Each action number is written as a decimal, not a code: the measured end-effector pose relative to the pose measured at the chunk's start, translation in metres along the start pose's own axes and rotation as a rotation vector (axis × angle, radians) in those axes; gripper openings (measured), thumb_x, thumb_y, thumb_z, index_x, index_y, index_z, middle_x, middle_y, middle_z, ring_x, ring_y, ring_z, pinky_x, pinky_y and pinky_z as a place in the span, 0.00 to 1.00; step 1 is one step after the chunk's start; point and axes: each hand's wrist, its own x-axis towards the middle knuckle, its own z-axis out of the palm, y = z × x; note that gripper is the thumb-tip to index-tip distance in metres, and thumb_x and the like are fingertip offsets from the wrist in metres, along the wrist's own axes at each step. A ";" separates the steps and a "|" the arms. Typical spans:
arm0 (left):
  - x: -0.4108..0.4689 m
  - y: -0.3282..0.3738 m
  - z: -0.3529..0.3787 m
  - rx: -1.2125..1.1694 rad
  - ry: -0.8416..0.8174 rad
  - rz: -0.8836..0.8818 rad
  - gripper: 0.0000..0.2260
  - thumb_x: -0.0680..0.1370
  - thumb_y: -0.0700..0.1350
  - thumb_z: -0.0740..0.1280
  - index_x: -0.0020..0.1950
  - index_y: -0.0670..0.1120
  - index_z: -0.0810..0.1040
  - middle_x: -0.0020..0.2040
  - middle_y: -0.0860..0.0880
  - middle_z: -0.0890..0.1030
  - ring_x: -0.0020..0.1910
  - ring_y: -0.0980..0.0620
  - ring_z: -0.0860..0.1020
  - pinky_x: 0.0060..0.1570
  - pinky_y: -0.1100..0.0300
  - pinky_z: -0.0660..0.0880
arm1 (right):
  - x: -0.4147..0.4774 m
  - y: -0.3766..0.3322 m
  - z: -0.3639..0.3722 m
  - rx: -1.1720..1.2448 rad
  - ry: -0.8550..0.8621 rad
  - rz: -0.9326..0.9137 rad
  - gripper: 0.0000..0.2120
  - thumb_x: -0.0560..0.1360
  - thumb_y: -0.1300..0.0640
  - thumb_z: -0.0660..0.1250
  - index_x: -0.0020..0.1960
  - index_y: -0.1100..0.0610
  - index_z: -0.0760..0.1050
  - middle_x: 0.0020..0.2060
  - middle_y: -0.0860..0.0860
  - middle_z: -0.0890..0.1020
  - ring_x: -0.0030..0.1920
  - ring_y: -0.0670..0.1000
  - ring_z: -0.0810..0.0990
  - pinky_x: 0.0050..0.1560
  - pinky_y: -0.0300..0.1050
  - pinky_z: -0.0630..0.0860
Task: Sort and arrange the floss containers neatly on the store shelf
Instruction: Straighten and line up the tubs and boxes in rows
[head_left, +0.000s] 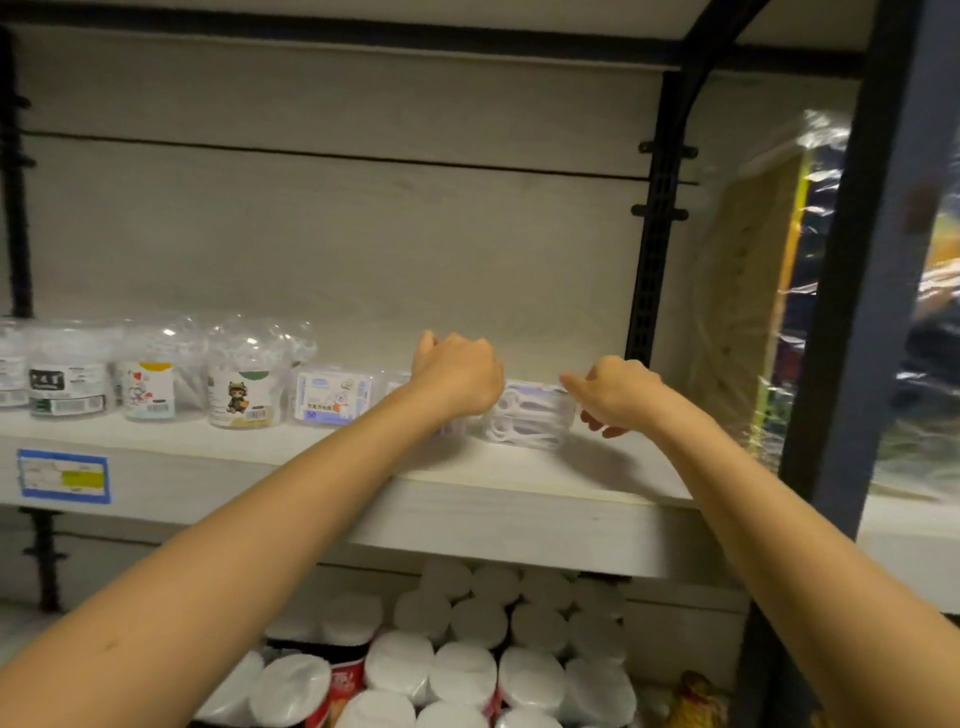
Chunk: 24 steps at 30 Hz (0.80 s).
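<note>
Pale panelled wall (337, 234) behind black uprights (652, 270), light seemingly dim.
</note>
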 end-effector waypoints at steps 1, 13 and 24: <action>0.002 0.001 0.002 0.015 -0.030 -0.002 0.15 0.80 0.45 0.52 0.41 0.43 0.75 0.55 0.42 0.80 0.58 0.43 0.74 0.55 0.53 0.61 | 0.000 0.002 0.000 0.010 -0.039 0.007 0.21 0.79 0.47 0.53 0.50 0.64 0.75 0.47 0.59 0.83 0.46 0.58 0.83 0.51 0.52 0.80; -0.031 -0.004 -0.004 -1.102 0.184 -0.187 0.07 0.72 0.40 0.71 0.48 0.40 0.82 0.40 0.48 0.82 0.37 0.58 0.79 0.35 0.74 0.70 | -0.028 0.018 -0.005 0.396 0.243 -0.209 0.15 0.76 0.53 0.61 0.51 0.64 0.78 0.45 0.55 0.84 0.43 0.53 0.84 0.52 0.54 0.79; -0.100 -0.010 -0.005 -1.244 0.315 -0.070 0.10 0.71 0.37 0.72 0.52 0.43 0.82 0.49 0.48 0.85 0.46 0.55 0.83 0.49 0.66 0.78 | -0.100 0.029 0.010 0.642 0.204 -0.383 0.13 0.74 0.54 0.65 0.58 0.49 0.71 0.48 0.41 0.80 0.45 0.37 0.81 0.42 0.30 0.78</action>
